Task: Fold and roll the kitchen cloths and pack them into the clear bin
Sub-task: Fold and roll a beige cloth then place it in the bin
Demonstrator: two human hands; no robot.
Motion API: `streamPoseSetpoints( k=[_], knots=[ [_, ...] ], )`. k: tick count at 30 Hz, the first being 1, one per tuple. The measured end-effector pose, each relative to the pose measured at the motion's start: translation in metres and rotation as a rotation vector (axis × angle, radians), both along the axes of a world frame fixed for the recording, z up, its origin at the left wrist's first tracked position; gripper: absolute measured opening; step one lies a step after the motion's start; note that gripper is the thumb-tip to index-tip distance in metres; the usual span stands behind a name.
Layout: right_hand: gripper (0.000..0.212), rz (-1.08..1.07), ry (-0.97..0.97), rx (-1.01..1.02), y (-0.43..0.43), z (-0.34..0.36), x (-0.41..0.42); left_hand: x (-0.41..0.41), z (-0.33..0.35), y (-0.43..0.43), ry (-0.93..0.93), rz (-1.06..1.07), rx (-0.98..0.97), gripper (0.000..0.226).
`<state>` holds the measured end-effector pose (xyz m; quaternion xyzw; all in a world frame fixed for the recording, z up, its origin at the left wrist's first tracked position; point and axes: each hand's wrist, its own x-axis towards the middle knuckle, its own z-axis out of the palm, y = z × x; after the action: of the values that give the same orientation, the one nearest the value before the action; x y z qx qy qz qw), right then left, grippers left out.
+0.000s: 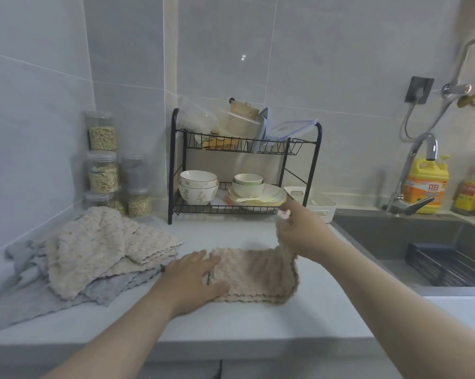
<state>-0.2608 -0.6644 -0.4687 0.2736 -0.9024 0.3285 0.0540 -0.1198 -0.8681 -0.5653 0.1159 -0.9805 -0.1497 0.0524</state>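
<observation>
A beige kitchen cloth [254,274] lies folded on the white counter in front of me. My left hand [195,277] presses flat on its left end with straight fingers. My right hand [299,231] pinches the cloth's right end and holds it lifted above the counter. A pile of more cloths sits at the left: beige cloths [94,247] on top of grey cloths [39,294]. A white bin [319,203] stands behind the dish rack's right leg; no clear bin can be made out.
A black two-tier dish rack [244,170] with bowls and plates stands at the back. Jars of grain [103,165] are stacked in the left corner. The grey sink [422,242] with its faucet [411,181] is at the right, detergent bottle [426,184] behind it.
</observation>
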Motion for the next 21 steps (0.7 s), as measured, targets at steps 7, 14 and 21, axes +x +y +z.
streamPoseSetpoints(
  k=[7, 14, 21],
  knots=[
    [0.035, 0.022, -0.014, 0.012, -0.023, -0.004, 0.012, -0.034, 0.025, 0.050, 0.052, -0.227, 0.000, 0.034],
    [0.023, 0.111, -0.084, -0.042, -0.030, -0.005, 0.010, -0.040, 0.036, 0.090, 0.003, -0.362, -0.114, 0.039],
    [0.029, 0.201, -0.118, 0.069, -0.054, -0.013, 0.032, -0.006, 0.004, 0.021, 0.201, 0.072, 0.205, 0.030]
  ],
)
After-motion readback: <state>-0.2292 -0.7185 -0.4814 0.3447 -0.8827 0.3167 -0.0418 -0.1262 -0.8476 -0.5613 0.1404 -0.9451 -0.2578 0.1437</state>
